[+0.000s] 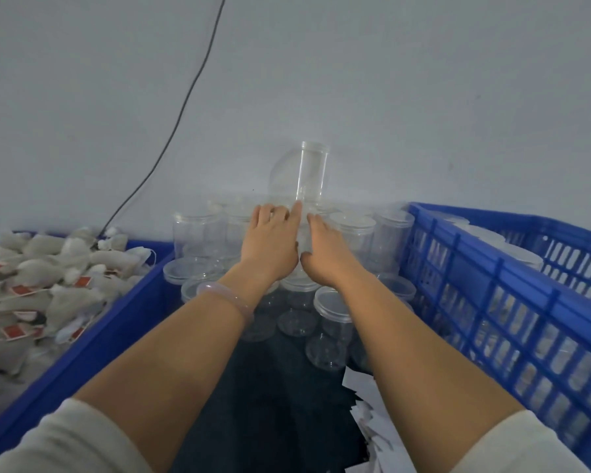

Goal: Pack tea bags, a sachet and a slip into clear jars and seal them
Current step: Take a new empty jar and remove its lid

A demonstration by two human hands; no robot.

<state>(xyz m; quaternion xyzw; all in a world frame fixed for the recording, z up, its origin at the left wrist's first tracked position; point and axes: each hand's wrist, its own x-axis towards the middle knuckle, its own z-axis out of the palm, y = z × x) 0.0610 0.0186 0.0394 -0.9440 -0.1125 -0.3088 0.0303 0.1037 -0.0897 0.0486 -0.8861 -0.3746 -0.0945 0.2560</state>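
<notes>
A pile of clear jars (198,233) with clear lids leans against the wall between two blue crates. One tall clear jar (313,172) stands upright on top of the pile. My left hand (273,240) and my right hand (325,247) reach into the pile side by side, just below that jar. Between the palms sits a clear jar (302,242); the fingers of both hands curl round it, and my left forefinger points up to the tall jar's base. Tea bags (48,278) with red tags fill the left crate. White paper slips (369,404) lie near my right forearm.
The solid blue crate (123,322) is on the left and a slatted blue crate (492,285) holding more jars is on the right. Loose lids (185,271) lie at the pile's front. A black cable (185,104) runs down the wall. A dark surface lies under my arms.
</notes>
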